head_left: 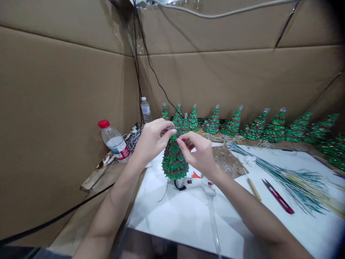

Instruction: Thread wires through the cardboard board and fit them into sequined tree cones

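Note:
A small green Christmas tree (175,163) with red garland stands in front of me, its upper part between my hands. My left hand (156,135) is closed in a pinch at the treetop, on a small clear purplish ornament (170,127). My right hand (198,151) pinches thumb and forefinger together just right of the treetop; whatever is between those fingertips is too small to make out. Close behind the tree's base lies a white glue gun (198,184), with a clear glue stick (212,219) running out toward me.
Finished-looking trees (232,122) line the back wall. To the right are red thread snips (279,197), a wooden-handled awl (253,187) and green and yellow wires (291,183). A red-capped bottle (114,142) stands left, a smaller bottle (146,109) behind. Cardboard walls (67,108) enclose the table.

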Tool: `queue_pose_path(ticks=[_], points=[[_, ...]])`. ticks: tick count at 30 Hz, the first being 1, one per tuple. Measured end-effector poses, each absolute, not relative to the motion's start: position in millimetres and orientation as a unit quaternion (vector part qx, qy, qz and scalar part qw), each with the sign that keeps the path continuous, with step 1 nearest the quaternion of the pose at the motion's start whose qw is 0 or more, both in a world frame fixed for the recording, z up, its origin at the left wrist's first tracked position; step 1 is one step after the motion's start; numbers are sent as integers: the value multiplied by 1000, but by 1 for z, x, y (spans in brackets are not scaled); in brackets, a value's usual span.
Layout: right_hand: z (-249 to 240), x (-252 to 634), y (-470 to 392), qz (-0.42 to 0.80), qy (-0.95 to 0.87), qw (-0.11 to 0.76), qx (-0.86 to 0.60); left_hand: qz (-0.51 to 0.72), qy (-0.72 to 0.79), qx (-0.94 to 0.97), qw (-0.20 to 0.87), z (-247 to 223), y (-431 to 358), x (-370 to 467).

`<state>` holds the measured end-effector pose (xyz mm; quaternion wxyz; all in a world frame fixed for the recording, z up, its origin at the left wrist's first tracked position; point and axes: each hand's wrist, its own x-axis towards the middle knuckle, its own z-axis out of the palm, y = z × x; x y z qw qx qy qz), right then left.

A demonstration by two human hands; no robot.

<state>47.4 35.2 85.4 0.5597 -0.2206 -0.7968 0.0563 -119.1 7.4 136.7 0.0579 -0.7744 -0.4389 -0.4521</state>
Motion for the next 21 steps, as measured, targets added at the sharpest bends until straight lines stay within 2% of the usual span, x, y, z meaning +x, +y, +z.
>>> queue_pose_path(ticks=[10, 19, 21], points=[[87, 45, 31, 95, -796, 556, -220, -457, -425, -778, 70, 141, 1, -120], [87, 47, 28, 18, -827, 517, -218, -455, -428, -780, 45, 140, 0, -120], [90, 48, 26, 34, -818, 524, -234, -458, -430, -777, 49, 141, -1, -121]])
